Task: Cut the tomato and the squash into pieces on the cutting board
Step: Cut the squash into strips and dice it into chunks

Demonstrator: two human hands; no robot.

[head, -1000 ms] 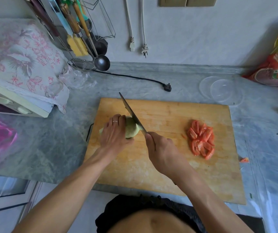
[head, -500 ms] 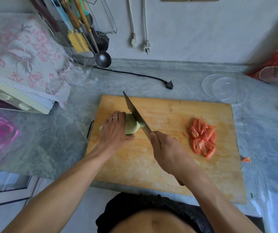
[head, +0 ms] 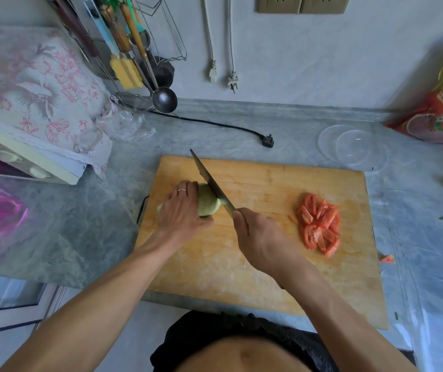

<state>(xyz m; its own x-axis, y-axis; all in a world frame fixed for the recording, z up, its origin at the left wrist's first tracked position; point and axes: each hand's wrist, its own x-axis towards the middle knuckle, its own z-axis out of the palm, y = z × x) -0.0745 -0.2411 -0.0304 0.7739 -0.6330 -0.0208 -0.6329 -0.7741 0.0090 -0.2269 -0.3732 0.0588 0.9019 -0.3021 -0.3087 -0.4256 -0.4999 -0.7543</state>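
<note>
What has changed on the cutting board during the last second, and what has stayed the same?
Very little changed. The right hand keeps its grip on the knife, whose blade stays against the cut end of the squash; any motion is too slight to tell direction. The left hand still holds the squash down. The tomato pieces and the board have not moved.

Soft, even daylight, faint shadows, sharp centre, wide-angle bending and slight blur toward edges.
</note>
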